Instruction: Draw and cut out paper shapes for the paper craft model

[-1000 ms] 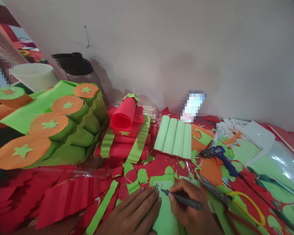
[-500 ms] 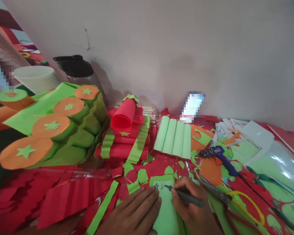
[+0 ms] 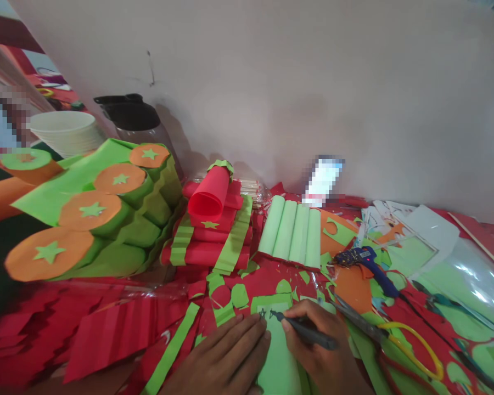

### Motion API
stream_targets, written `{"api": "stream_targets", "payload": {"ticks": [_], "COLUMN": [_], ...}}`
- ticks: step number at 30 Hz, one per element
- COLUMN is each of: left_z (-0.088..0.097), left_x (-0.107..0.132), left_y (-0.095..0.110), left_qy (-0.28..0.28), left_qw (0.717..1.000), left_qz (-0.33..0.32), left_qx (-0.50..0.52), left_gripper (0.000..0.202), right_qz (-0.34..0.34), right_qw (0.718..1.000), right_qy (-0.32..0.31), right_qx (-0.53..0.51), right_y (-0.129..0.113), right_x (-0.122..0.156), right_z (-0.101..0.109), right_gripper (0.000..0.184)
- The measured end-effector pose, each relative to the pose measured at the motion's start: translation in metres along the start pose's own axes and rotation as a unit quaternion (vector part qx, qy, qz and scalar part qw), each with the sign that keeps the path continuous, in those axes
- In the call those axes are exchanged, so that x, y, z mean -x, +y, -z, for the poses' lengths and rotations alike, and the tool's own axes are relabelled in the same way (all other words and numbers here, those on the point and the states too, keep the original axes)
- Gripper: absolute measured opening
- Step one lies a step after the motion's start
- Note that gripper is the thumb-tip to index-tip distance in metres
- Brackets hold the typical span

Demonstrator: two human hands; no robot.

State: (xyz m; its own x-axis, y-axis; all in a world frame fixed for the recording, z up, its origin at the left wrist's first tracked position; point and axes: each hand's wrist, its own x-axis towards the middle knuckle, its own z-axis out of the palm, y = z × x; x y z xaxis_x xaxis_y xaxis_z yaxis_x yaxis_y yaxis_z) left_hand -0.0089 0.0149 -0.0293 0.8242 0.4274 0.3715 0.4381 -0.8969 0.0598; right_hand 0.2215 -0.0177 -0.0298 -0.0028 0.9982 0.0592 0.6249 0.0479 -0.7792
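My right hand (image 3: 319, 343) grips a dark marker pen (image 3: 308, 331), its tip touching a light green paper sheet (image 3: 278, 351). A small star is drawn near the sheet's top edge, and a second, partly drawn shape stands under the tip. My left hand (image 3: 226, 356) lies flat with fingers stretched out, its fingertips resting on the sheet's left side. Between the hands, the sheet's middle shows. To the right of my right hand lie scissors (image 3: 379, 333) with yellow and red handles.
Behind the sheet stand a red paper tank model (image 3: 214, 230) and a row of light green rolls (image 3: 290, 230). A green and orange tank (image 3: 135, 219) is at left. A blue glue gun (image 3: 370, 263), paper scraps and a phone (image 3: 323, 181) lie toward the right and back.
The pen tip has moved slightly left and added lines to the second shape beside the star. My left hand keeps its place. The view has shifted a little.
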Motion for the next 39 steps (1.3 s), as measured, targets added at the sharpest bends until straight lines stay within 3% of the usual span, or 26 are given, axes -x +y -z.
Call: {"api": "stream_targets", "payload": {"ticks": [39], "left_z": [0.0011], "left_x": [-0.0009], "left_y": [0.0041], "left_qy": [-0.009], "left_qw": [0.999], "left_qz": [0.023], "left_qx": [0.022], "left_gripper": [0.041], "right_qz": [-0.022], "right_qw": [1.000], "right_qy": [-0.006], "right_qx": [0.020], "right_y": [-0.0012], "right_x": [0.0012], "right_z": [0.0025], "right_gripper": [0.012]}}
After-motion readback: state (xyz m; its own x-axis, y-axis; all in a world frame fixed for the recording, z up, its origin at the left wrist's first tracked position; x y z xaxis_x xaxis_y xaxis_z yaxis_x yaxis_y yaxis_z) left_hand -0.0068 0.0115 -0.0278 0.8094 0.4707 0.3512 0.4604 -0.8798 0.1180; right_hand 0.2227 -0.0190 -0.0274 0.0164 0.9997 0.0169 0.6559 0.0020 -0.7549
